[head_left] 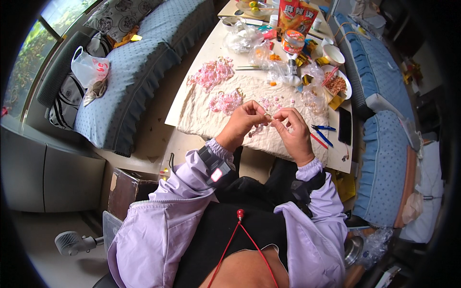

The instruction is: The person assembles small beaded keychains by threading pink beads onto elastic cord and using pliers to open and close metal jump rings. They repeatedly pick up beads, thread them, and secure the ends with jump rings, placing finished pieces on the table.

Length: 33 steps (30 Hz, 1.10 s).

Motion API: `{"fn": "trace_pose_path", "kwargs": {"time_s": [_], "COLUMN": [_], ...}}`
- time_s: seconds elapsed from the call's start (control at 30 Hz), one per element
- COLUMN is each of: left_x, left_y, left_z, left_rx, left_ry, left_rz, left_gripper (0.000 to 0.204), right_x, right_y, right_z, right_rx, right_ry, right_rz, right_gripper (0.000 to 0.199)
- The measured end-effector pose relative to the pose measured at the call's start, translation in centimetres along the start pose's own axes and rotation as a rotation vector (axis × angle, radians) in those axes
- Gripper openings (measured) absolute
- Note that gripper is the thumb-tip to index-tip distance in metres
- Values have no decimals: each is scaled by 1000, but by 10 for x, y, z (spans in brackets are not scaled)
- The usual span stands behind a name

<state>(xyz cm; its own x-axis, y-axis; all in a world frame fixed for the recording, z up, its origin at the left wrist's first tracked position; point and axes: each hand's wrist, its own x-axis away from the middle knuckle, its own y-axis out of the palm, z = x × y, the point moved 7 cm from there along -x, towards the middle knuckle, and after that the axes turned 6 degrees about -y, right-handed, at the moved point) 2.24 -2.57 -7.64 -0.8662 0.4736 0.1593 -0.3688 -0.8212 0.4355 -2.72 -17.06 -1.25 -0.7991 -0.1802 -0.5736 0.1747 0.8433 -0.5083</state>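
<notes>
Above the cloth, my left hand (241, 126) and my right hand (294, 136) are close together with pinched fingers. Between them is a small gold-coloured ring (268, 116), which the left fingertips grip. The right fingertips pinch at its other side; what exactly they hold is too small to make out. A few pink beads seem to hang below. Just beyond the left hand lies a heap of pink beaded pieces (225, 102), with a larger pink heap (211, 74) farther back. Loose pink beads (270, 102) are scattered behind the fingertips.
Blue-handled pliers (322, 134) and a black phone (345, 126) lie right of the cream cloth (201, 120). Farther back are a plate of nuts (336, 84), an orange-lidded jar (293, 42), a red packet (295, 17) and plastic bags (242, 38). Blue-covered sofas (129, 72) flank the table.
</notes>
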Motion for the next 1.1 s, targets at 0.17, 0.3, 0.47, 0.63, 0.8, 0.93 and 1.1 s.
{"fn": "trace_pose_path", "kwargs": {"time_s": [0.17, 0.3, 0.47, 0.63, 0.8, 0.93, 1.1], "left_x": [-5, -6, -6, -9, -12, -16, -18], "left_y": [2, 2, 9, 11, 10, 10, 13], "left_z": [6, 11, 24, 33, 41, 49, 58], "left_rx": [-66, -177, -208, -210, -297, -357, -375], "left_ry": [65, 19, 144, 213, 260, 284, 320], "left_rz": [-14, -65, -75, -66, 21, 2, 9], "left_gripper": [14, 13, 11, 11, 12, 12, 11], "right_x": [-6, -9, -13, -15, -18, -23, -28], "right_y": [-1, -6, -6, -4, -4, -4, -4], "right_z": [-7, -12, -14, -17, -18, -21, -14], "right_rx": [64, 159, 192, 241, 279, 318, 206], "right_ry": [-35, -117, -121, -160, -158, -182, -99], "right_rz": [-3, 51, 85, 132, 155, 189, 193], "right_gripper": [11, 10, 14, 15, 16, 16, 14]}}
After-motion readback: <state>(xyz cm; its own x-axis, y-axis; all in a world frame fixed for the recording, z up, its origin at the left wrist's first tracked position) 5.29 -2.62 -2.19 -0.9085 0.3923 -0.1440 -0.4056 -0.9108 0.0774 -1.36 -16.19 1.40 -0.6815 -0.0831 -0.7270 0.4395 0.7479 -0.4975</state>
